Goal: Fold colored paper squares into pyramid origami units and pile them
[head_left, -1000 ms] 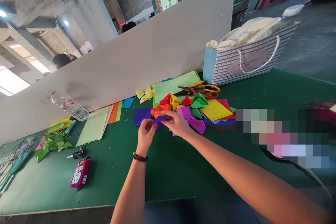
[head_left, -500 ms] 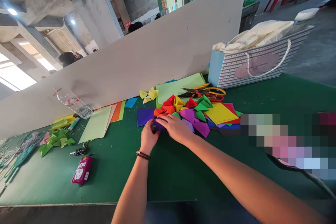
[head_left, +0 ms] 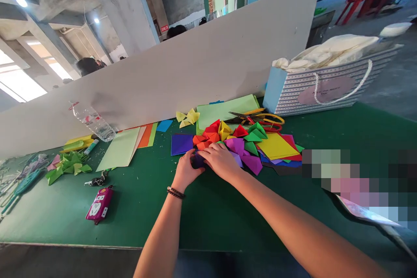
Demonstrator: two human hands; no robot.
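Dark purple folded paper point(head_left: 197, 161) pinched between left hand point(head_left: 186, 170), fingers curled round it, and right hand point(head_left: 221, 161), cupped against it, over the green tabletop point(head_left: 208, 221), beside a heap of coloured origami pieces point(head_left: 243, 139).

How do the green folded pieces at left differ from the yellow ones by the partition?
The green folded paper pieces form a larger pile than the pale yellow folded pieces. The green lie out on the table; the yellow sit by the partition. Both are folded paper.
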